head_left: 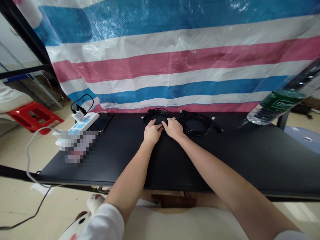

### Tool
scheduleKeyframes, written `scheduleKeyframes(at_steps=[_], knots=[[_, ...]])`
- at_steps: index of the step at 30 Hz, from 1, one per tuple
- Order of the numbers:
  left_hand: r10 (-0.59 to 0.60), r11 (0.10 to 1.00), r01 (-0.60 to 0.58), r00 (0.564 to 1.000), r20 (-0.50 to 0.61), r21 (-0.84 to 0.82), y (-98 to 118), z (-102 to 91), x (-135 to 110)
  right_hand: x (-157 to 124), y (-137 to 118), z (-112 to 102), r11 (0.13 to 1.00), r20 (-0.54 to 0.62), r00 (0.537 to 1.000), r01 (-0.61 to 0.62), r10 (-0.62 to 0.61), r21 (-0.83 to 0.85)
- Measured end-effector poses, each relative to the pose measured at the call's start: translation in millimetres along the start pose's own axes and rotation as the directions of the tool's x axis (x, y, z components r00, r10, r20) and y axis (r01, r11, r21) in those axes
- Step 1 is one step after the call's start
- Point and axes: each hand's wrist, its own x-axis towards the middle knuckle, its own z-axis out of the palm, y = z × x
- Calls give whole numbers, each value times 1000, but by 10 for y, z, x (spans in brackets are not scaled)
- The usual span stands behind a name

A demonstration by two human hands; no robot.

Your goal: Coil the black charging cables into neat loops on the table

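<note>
A black coiled cable (157, 111) lies at the back middle of the black table, with a light-coloured plug end at its left. My left hand (151, 132) is closed on the front left of this coil, its fingers curled over the loops. My right hand (173, 128) is closed at the coil's front right, fingertips close to those of the left hand. The hands partly hide the coil's near side. Just right of my right hand lies a second black coiled cable (196, 133), its plug ends sticking out.
A white power strip (86, 121) with plugs and a phone (102, 122) lie at the table's left, beside a blurred-out item. A water bottle (275, 103) stands at the right. Behind hangs a striped plastic sheet (160, 66). A red stool (35, 115) is on the floor.
</note>
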Motion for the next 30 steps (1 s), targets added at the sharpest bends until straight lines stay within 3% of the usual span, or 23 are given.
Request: scheduleKeyframes(at_steps=[3, 6, 9, 12, 16, 21, 25, 30], knots=[[26, 999, -27, 997, 66, 19, 31, -24, -1, 0, 7, -41, 999, 57, 997, 51, -50, -14], [10, 1000, -11, 998, 58, 27, 58, -68, -14, 3, 30, -107, 997, 49, 996, 76, -77, 28], [-44, 999, 43, 999, 21, 33, 81, -107, -27, 25, 136, -206, 991, -51, 994, 98, -94, 90], [-116, 991, 117, 993, -11, 67, 95, -115, -34, 53, 368, -315, 983, -239, 969, 95, -55, 160], [-189, 976, 192, 981, -43, 103, 92, -84, -34, 38, 795, -381, 973, -476, 869, -23, 132, 228], [-160, 979, 165, 986, -51, 117, 77, -61, -30, -2, 1281, -302, 953, -639, 711, -166, 294, 255], [-108, 984, 117, 991, -74, 136, 70, -55, -37, 25, 1538, -248, 931, -633, 683, -247, 364, 268], [-98, 989, 105, 992, -75, 103, 56, -43, -44, 61, 1738, -231, 816, -448, 690, -406, 569, 411]])
